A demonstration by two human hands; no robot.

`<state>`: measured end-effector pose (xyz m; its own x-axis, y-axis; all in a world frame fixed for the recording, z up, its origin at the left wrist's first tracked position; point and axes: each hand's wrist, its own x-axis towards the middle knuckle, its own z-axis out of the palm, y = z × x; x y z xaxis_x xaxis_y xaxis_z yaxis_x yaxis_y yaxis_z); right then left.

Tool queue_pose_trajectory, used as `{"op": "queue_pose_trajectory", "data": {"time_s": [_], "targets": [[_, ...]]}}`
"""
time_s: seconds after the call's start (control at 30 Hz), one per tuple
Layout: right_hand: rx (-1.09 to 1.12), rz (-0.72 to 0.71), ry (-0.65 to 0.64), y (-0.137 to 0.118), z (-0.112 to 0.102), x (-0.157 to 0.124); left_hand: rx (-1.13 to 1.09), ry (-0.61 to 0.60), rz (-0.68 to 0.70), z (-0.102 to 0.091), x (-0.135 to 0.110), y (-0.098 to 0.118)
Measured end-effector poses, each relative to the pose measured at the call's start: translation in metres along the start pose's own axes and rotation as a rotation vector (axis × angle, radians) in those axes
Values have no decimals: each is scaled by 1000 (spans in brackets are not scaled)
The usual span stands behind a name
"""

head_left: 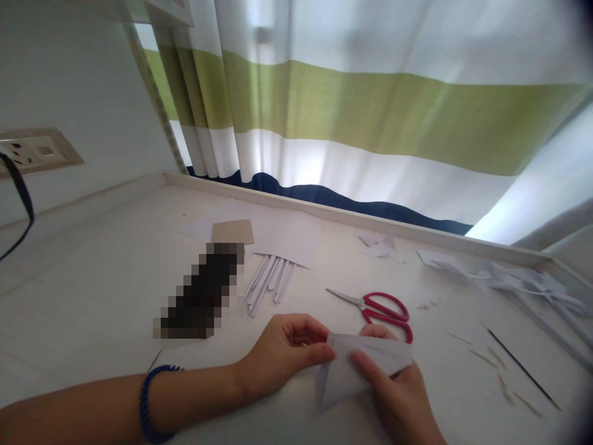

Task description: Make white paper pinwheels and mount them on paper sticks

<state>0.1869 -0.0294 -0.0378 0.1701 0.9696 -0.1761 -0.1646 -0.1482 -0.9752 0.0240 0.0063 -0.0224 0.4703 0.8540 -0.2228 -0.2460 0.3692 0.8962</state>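
Observation:
Both of my hands hold a small piece of white paper low over the white tabletop. My left hand pinches the paper's left edge with thumb and fingers curled; a blue band circles that wrist. My right hand grips the paper from below and the right, its forefinger lying across the sheet. Red-handled scissors lie shut on the table just behind my hands.
Several rolled white paper sticks lie beside white sheets and a brown card. Paper scraps and folded paper shapes sit right. A thin dark stick lies at right. A striped curtain hangs behind; a wall socket is left.

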Motion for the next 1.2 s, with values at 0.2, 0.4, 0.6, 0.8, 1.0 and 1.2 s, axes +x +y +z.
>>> {"op": "queue_pose_trajectory", "data": {"time_s": [0.2,0.4,0.6,0.8,1.0,1.2], "targets": [[8,-36,7,-2,4,-2,47,20,-20,2,-4,-1],[170,-28,-29,0,3,-3,108,82,1,1,-1,1],[181,67,95,-2,5,-3,129,98,3,0,1,2],[125,35,159,-2,5,-1,158,68,12,-1,0,0],[128,60,154,-1,4,-1,182,57,12,-1,1,0],[123,53,139,0,2,0,165,68,-4,-1,1,1]]}}
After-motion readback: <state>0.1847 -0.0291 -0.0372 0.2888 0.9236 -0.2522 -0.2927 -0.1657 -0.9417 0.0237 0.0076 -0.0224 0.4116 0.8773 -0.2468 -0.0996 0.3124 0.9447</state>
